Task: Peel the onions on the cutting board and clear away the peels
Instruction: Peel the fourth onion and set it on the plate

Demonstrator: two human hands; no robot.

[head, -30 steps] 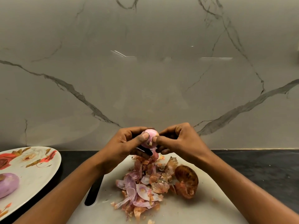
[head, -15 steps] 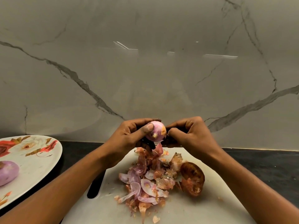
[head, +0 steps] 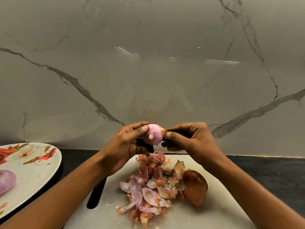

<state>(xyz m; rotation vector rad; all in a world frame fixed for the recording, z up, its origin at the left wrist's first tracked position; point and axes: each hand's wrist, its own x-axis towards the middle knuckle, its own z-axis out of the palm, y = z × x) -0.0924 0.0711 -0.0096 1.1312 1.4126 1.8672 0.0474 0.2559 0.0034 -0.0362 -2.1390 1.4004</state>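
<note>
Pink-purple onion (head: 152,134), pink and tan peels (head: 148,192), white cutting board (head: 198,217), red-floral white plate (head: 33,162), grey-veined marble wall (head: 148,71).

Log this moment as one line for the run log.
stage: peeling | left hand: holds round pink onion | right hand: pinches papery brown skin flap | white cutting board: peel pile

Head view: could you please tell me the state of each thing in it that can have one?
held onion: nearly peeled, raised above the cutting board.
skin scrap: attached to the held onion's right side.
left hand: grips the held onion.
right hand: pinches the skin scrap.
peels: loose heap on the cutting board.
plate onion: peeled, lying on the plate.
</note>
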